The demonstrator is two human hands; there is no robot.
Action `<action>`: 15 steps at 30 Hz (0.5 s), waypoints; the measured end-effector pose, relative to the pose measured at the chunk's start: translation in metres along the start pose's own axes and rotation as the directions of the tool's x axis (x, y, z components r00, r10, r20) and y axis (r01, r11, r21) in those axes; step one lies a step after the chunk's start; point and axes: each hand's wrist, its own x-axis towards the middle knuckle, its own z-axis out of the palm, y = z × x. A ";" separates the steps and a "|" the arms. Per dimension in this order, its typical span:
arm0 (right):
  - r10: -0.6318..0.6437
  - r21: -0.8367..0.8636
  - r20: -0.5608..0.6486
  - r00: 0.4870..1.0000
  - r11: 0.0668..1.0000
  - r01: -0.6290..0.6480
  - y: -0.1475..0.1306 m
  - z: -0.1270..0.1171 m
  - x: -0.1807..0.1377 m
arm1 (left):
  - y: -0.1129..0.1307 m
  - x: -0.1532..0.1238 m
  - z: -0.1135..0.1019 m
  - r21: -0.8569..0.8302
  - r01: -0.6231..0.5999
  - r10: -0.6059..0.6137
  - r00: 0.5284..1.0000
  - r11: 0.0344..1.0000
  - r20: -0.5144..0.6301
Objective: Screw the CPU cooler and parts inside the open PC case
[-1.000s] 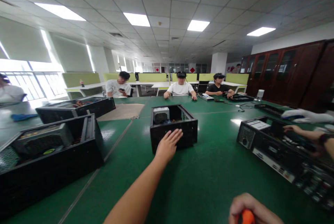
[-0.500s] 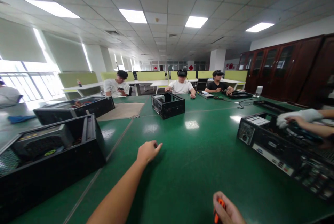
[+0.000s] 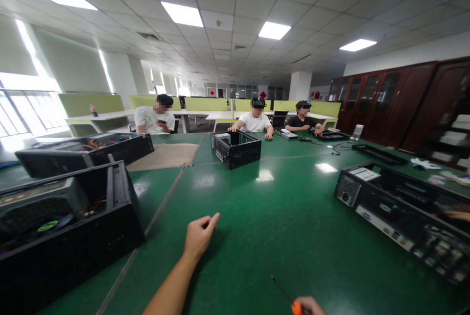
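At the bottom edge my right hand [image 3: 310,306] is closed round a screwdriver [image 3: 296,307] with an orange handle. Its thin dark shaft points up and to the left, over the green tabletop. My left hand [image 3: 200,236] is over the table near the middle, its fingers curled in and its thumb stretched out; nothing shows in it. To its left stands an open computer case [image 3: 69,236] with a power supply and wires inside. Another open computer case [image 3: 396,217] lies on the right, apart from both hands.
Across the green table [image 3: 242,202], a person in white touches a smaller black case [image 3: 237,151]. Two others sit beside them. A further opened case [image 3: 84,151] stands at the back left, near a brown mat [image 3: 165,156]. Part of another person's hand [image 3: 458,215] shows at the right edge.
The screwdriver's shaft has come into view, swung up and left, while my right hand is lower. My left hand has shifted slightly left and down. The gloved hand has left the right-hand case.
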 end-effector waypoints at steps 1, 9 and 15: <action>-0.015 -0.003 -0.013 1.000 1.000 0.015 -0.011 -0.020 0.006 | 0.001 0.000 0.001 -0.025 -0.004 0.003 1.000 1.000 -0.009; -0.299 -0.246 -0.142 0.944 0.934 0.259 -0.028 -0.143 0.071 | 0.054 0.010 -0.015 -0.184 -0.111 0.099 0.992 0.977 -0.076; -0.128 -0.043 -0.165 0.978 0.992 0.122 -0.009 -0.142 0.064 | 0.132 0.022 0.001 0.097 -0.495 0.471 0.860 0.863 0.198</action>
